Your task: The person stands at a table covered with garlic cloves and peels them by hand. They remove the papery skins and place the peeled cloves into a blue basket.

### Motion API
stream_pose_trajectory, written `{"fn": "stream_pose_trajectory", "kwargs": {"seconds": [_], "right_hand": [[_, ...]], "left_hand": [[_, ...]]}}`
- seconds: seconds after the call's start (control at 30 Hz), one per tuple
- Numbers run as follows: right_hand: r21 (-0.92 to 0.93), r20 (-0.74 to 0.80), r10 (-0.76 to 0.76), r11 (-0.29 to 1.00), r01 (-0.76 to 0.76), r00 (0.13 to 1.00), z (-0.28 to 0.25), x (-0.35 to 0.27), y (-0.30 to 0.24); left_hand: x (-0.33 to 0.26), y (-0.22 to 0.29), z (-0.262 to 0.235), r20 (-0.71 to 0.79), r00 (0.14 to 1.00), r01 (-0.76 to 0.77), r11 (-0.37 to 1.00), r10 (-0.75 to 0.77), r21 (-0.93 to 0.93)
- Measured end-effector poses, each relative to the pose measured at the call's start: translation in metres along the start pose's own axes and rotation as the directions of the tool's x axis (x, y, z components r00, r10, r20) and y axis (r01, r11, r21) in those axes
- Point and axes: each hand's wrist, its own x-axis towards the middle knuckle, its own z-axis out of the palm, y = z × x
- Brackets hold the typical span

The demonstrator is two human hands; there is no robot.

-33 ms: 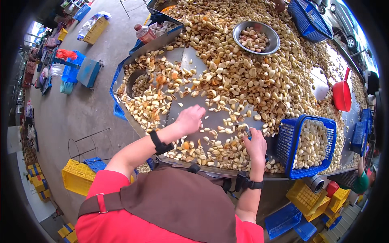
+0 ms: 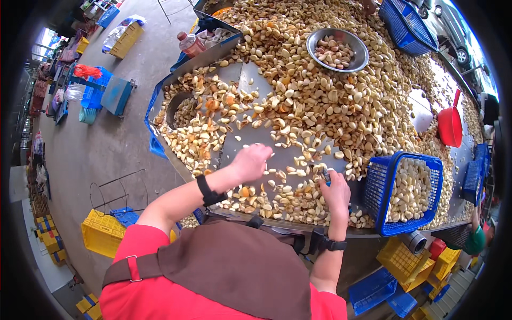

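My left hand [image 2: 251,161] hangs over a bare patch of the metal table, its fingers bunched together. What they hold, if anything, is too small to make out. My right hand [image 2: 336,192] is closed around a small tool [image 2: 326,175] with a blue-grey part showing by the thumb; most of it is hidden by the hand. Below and between the hands lie loose cream-coloured, nut-like pieces [image 2: 288,198], some browned. Just right of my right hand, a blue basket [image 2: 382,194] holds pale pieces of the same sort.
A large heap of pieces [image 2: 341,112] covers the far table. On it rests a metal bowl [image 2: 363,55] of browner pieces. A red scoop [image 2: 450,126] lies at right, another blue basket [image 2: 408,29] stands far right, and a round opening [image 2: 172,109] sits at left.
My left hand has shifted very slightly down and to the right over the bare patch. My right hand keeps its grip in nearly the same place.
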Motion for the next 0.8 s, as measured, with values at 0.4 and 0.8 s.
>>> {"fn": "stream_pose_trajectory", "kwargs": {"seconds": [0.4,0.8], "right_hand": [[-0.088,0.297,-0.042,0.994,0.071,0.954,0.011,-0.004,-0.008],[-0.119,0.028,-0.241,0.963,0.243,0.97,0.048,0.015,-0.02]], "left_hand": [[-0.018,0.018,0.029,0.277,0.935,-0.174,0.968,0.22,-0.182],[0.027,-0.008,-0.002,0.631,0.742,0.671,0.248,-0.228,-0.699]]}}
